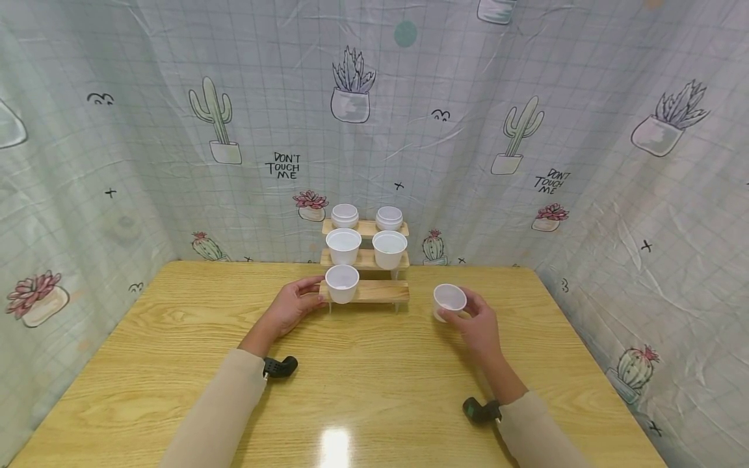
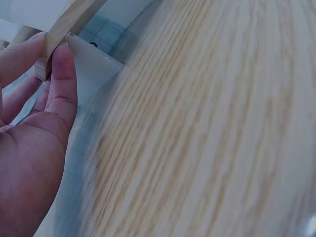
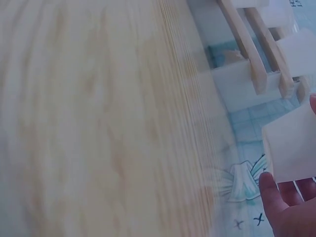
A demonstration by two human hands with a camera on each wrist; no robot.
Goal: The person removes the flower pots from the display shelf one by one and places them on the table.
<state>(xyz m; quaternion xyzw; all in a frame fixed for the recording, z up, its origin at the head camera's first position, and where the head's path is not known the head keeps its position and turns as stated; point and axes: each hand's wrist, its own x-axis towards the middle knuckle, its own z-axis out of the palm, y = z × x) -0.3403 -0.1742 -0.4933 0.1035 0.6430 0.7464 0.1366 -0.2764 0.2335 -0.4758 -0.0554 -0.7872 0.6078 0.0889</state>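
A three-tier display stand with wooden planks (image 1: pixel 374 291) and pale side supports stands at the back of the table. My left hand (image 1: pixel 290 305) pinches the left end of its lowest plank, and the left wrist view shows thumb and fingers on the plank end (image 2: pixel 57 42). To the right of the stand, my right hand (image 1: pixel 481 322) holds a white cup (image 1: pixel 449 300), its mouth facing up. One white cup (image 1: pixel 342 287) sits on the left of the lowest plank. Two cups stand on the middle tier, and two round white pots (image 1: pixel 345 216) on the top one.
The wooden table (image 1: pixel 363 377) extends in front of the stand and to both sides. A patterned curtain (image 1: pixel 409 149) hangs close behind the stand and along both sides. Each wrist wears a small black device (image 1: pixel 281 367).
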